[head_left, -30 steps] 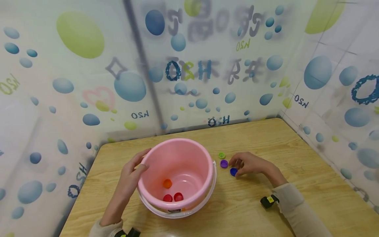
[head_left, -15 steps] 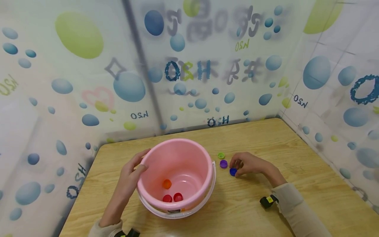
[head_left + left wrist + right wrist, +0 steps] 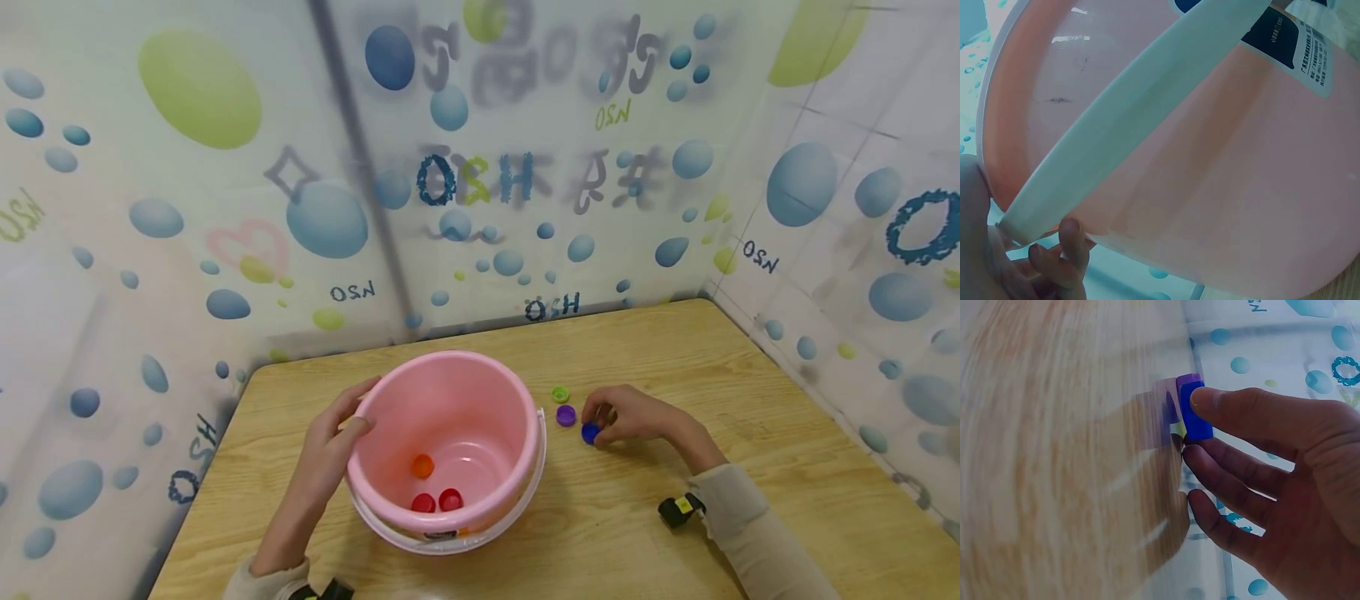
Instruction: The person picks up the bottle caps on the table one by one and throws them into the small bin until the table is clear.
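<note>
A pink bucket (image 3: 450, 392) stands on the table, tipped a little toward the camera. My left hand (image 3: 330, 450) grips its left rim, the thumb over the edge and the fingers outside; the left wrist view shows curled fingertips below the white handle (image 3: 1135, 112). Two red bottle caps (image 3: 450, 499) and an orange cap (image 3: 422, 466) lie inside the bucket. To the right of it, my right hand (image 3: 633, 414) pinches a blue bottle cap (image 3: 1196, 415) between thumb and fingers, at the tabletop. Just beyond are a purple cap (image 3: 566, 415) and a green cap (image 3: 560, 394).
The wooden table (image 3: 675, 350) is bounded at the back and sides by a patterned curtain (image 3: 480, 250). Along the bucket's front and right hangs its white handle. A black wrist camera (image 3: 677, 511) sits by the right sleeve.
The blue cap has risen very slightly in the right fingertips. Both hands and the bucket stay almost still; the head view has shifted a touch.
</note>
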`<control>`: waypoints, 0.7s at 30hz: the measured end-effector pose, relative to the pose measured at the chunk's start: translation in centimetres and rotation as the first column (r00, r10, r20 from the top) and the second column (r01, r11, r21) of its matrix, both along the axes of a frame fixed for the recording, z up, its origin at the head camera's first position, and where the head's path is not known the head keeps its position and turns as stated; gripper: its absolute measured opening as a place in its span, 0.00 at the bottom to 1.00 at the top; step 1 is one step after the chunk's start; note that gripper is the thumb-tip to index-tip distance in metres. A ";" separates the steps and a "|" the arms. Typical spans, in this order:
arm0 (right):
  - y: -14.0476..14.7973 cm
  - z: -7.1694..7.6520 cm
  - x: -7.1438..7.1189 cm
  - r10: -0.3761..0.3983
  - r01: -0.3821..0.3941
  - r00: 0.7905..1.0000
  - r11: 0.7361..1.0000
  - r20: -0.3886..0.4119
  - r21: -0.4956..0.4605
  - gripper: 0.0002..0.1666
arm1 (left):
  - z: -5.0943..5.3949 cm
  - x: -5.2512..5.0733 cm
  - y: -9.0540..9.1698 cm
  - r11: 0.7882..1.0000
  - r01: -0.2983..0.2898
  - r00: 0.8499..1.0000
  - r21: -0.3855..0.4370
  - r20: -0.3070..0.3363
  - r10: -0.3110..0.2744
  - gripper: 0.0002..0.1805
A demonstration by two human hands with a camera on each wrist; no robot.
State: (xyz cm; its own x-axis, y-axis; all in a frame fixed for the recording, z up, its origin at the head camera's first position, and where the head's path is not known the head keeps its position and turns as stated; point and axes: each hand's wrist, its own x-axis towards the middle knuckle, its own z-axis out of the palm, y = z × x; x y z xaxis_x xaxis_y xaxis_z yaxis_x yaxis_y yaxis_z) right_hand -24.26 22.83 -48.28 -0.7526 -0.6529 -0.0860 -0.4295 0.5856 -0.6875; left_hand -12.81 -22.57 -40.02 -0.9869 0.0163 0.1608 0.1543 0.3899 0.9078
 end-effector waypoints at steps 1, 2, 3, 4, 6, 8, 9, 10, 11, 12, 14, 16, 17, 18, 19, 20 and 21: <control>0.0 0.1 0.0 -0.001 0.001 1.000 1.000 0.002 0.003 0.17 | 0.0 0.0 0.0 1.000 0.001 1.000 0.000 0.000 -0.001 0.25; 0.0 0.1 0.1 -0.006 0.006 1.000 1.000 0.004 0.008 0.17 | 0.0 0.0 0.0 1.000 0.001 1.000 0.001 0.000 -0.001 0.25; 0.0 0.2 0.1 -0.010 0.010 1.000 1.000 0.007 0.013 0.16 | 0.0 0.0 0.0 1.000 0.002 1.000 0.001 0.000 -0.002 0.25; 0.0 0.3 0.2 -0.010 0.010 1.000 1.000 0.007 0.017 0.16 | 0.1 0.0 0.0 1.000 0.003 1.000 0.002 0.001 -0.003 0.25; 0.0 0.4 0.2 -0.009 0.009 1.000 1.000 0.008 0.021 0.16 | 0.1 0.0 0.1 1.000 0.004 1.000 0.004 0.004 -0.004 0.25; 0.0 0.5 0.2 -0.007 0.006 1.000 1.000 0.009 0.024 0.16 | 0.1 0.1 0.0 1.000 0.004 1.000 0.005 0.004 -0.004 0.25; 0.0 0.5 0.2 0.000 0.000 1.000 1.000 0.008 0.022 0.16 | 0.1 0.1 0.0 1.000 0.003 1.000 0.005 0.004 -0.003 0.25; 0.0 0.5 0.2 0.004 -0.004 1.000 1.000 0.006 0.022 0.16 | 0.0 0.1 0.0 1.000 0.002 1.000 0.004 0.004 -0.002 0.25; 0.0 0.5 0.2 0.006 -0.006 1.000 1.000 0.007 0.023 0.15 | 0.0 0.1 0.0 1.000 0.002 1.000 0.004 0.004 -0.002 0.25; 0.0 0.5 0.2 0.003 -0.003 1.000 1.000 0.008 0.027 0.15 | 0.0 0.1 0.0 1.000 0.000 1.000 0.002 0.004 0.000 0.25; 0.1 0.6 0.2 0.006 -0.006 1.000 1.000 0.008 0.030 0.15 | 0.0 0.1 0.0 1.000 -0.001 1.000 0.001 0.004 0.001 0.25; 0.1 0.6 0.2 -0.001 0.001 1.000 0.999 0.015 0.037 0.15 | 0.0 0.1 0.1 1.000 -0.004 1.000 -0.002 0.005 0.004 0.25; 0.1 0.7 0.1 -0.005 0.004 1.000 0.999 0.019 0.040 0.15 | 0.0 0.0 0.1 1.000 -0.005 1.000 -0.003 0.005 0.005 0.25; 0.2 0.7 0.2 -0.011 0.010 1.000 0.999 0.022 0.043 0.14 | 0.0 0.0 0.1 1.000 -0.005 1.000 -0.004 0.006 0.005 0.25; 0.2 0.8 0.2 -0.013 0.012 1.000 0.999 0.024 0.043 0.14 | 0.1 0.0 0.1 1.000 -0.006 1.000 -0.004 0.006 0.006 0.25; 0.2 0.8 0.2 -0.021 0.020 0.999 0.999 0.029 0.046 0.14 | 0.1 0.0 0.1 1.000 -0.007 1.000 -0.006 0.007 0.007 0.25; 0.3 0.9 0.2 -0.024 0.022 0.999 0.999 0.029 0.046 0.15 | 0.1 0.0 0.1 1.000 -0.008 1.000 -0.007 0.009 0.008 0.25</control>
